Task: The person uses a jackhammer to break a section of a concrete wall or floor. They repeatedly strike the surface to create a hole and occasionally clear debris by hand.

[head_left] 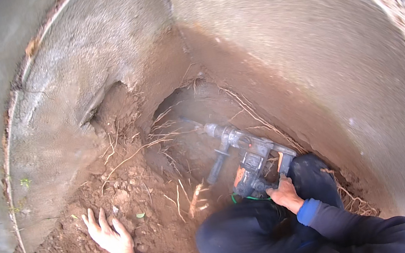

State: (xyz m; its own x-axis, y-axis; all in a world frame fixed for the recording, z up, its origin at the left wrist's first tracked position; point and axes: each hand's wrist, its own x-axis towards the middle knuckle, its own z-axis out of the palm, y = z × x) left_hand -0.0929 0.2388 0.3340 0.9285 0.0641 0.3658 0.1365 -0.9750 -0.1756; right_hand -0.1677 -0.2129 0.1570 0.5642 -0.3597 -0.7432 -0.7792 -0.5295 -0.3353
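Hammer drill (244, 154) gripped by right hand (284, 194); left hand (108, 234) flat on soil (133, 193).

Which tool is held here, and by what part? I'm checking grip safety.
The right hand grips the grey rotary hammer drill by its rear handle. The left hand holds nothing, lying flat on the soil.

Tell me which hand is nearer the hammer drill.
Right. The right hand grips the hammer drill at its rear handle; the left hand lies flat on the loose soil, well off to the drill's left.
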